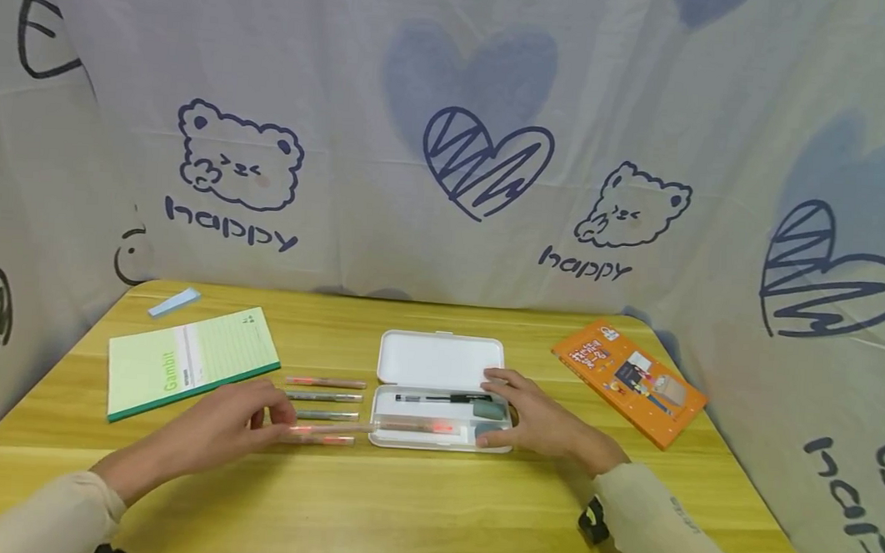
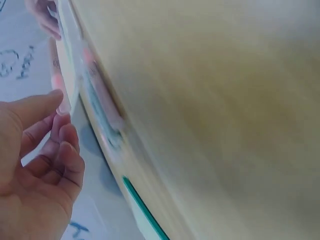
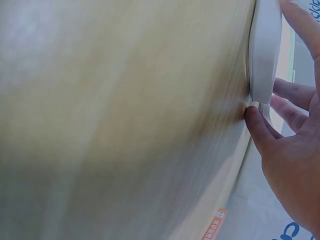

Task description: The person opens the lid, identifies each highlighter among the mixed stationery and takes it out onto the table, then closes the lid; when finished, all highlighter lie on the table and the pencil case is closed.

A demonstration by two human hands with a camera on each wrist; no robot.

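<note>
A white pencil case [image 1: 396, 439] lies with its lid [image 1: 441, 362] raised toward the back. Inside are a black-capped pen [image 1: 428, 398], a clear pen with a red end [image 1: 412, 425] and a grey-green piece [image 1: 489, 410]. My left hand [image 1: 243, 420] pinches one end of a pinkish pen [image 1: 337, 428] between thumb and fingertips, its other end pointing at the case's left side. The right hand [image 1: 536, 415] holds the case's right end, thumb at the near side and a finger by the lid; in the right wrist view its fingertips touch the case [image 3: 265, 55].
Left of the case, several pens [image 1: 326, 382] lie in a row. A green notebook [image 1: 236, 345] is at the left, with a pale blue strip [image 1: 174, 302] behind it. An orange book [image 1: 632, 382] lies at the right. Printed cloth [image 1: 359, 138] hangs around the table.
</note>
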